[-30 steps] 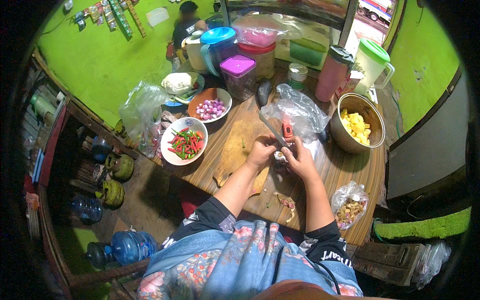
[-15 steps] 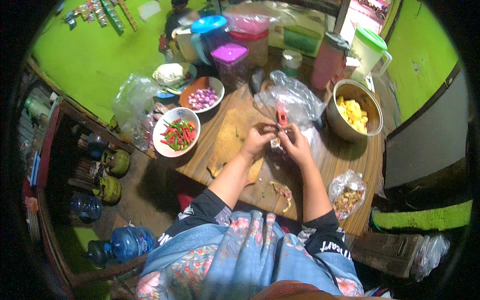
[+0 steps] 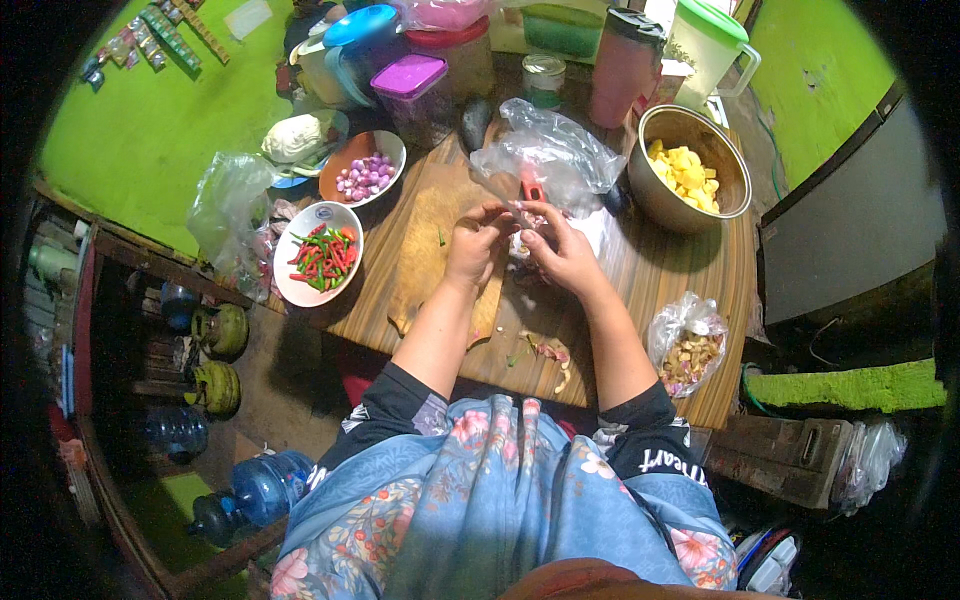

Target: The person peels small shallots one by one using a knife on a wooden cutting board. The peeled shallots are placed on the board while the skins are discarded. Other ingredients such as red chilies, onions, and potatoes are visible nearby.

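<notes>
Over the table, to the right of a worn wooden cutting board [image 3: 425, 235], my two hands meet at the fingertips. My left hand [image 3: 474, 245] is closed in a pinch, fingers bent inward. Against it, my right hand [image 3: 563, 252] pinches too, thumb and forefinger together. Something small and pale shows between them, too small and blurred to name. Just beyond the fingers lies a red plastic piece [image 3: 532, 188], partly hidden, beside a crumpled clear plastic bag [image 3: 560, 150]. A small white packet-like thing shows partly behind my right hand.
Left of the board stand a bowl of red and green chillies [image 3: 322, 255] and a bowl of shallots [image 3: 366, 178]. A metal pot [image 3: 690, 165] of yellow chunks is at right, above a bag of peelings [image 3: 690, 350]. Jugs and a purple-lidded container [image 3: 412, 90] line the back.
The whole view has shifted, so the table's things sit farther left and higher. My hands stay together, their fingers slightly rearranged around the small thing.
</notes>
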Demonstrator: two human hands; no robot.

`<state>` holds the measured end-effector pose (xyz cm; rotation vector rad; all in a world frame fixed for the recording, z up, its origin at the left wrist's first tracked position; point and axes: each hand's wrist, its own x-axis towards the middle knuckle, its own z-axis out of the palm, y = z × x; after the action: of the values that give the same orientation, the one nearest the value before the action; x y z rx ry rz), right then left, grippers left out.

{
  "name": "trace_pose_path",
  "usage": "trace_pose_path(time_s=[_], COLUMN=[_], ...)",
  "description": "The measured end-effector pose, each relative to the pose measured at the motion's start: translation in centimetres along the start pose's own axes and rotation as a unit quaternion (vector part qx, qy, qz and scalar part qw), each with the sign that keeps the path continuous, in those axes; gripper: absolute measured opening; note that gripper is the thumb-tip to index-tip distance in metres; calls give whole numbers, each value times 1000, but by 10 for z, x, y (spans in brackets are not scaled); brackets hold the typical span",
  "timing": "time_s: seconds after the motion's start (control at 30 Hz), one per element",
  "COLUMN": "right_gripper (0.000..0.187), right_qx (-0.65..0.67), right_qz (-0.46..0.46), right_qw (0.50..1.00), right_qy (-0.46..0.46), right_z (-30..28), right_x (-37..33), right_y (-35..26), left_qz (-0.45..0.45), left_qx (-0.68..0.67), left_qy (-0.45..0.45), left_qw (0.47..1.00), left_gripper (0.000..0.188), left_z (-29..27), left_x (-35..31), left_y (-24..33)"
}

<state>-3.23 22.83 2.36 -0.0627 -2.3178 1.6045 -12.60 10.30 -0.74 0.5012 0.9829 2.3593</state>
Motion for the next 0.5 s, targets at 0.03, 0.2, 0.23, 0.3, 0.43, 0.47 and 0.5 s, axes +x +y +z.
trace_pose_path(time_s=[0.03, 0.2, 0.23, 0.3, 0.43, 0.47, 0.5], right_gripper=[39, 36, 35, 35, 33, 34, 34], right_qx=[-8, -43, -36, -42, -1, 30, 60], right_qz=[-13, -46, -37, -29, -13, 10, 33], right_qw=[1000, 998, 999, 998, 999, 999, 997], right_qy=[-4, 21, 18, 23, 29, 28, 27], right_z=[1, 3, 2, 2, 2, 1, -1], right_x=[0, 0, 0, 0, 0, 0, 2], right_y=[-1, 2, 0, -1, 4, 8, 15], left_qz=[2, 1, 0, 3, 1, -7, -15], left_qx=[-7, 7, 6, 13, 18, 56, 94], left_qy=[-7, -43, -42, -58, -55, -56, -58], left_qw=[1000, 999, 999, 998, 998, 997, 994], left_gripper=[14, 22, 22, 20, 14, 13, 13], left_z=[0, -6, -5, -8, -4, 0, 5], left_x=[0, 2, 1, 1, 0, -2, -4], left_y=[0, -5, -4, -7, -7, -4, 0])
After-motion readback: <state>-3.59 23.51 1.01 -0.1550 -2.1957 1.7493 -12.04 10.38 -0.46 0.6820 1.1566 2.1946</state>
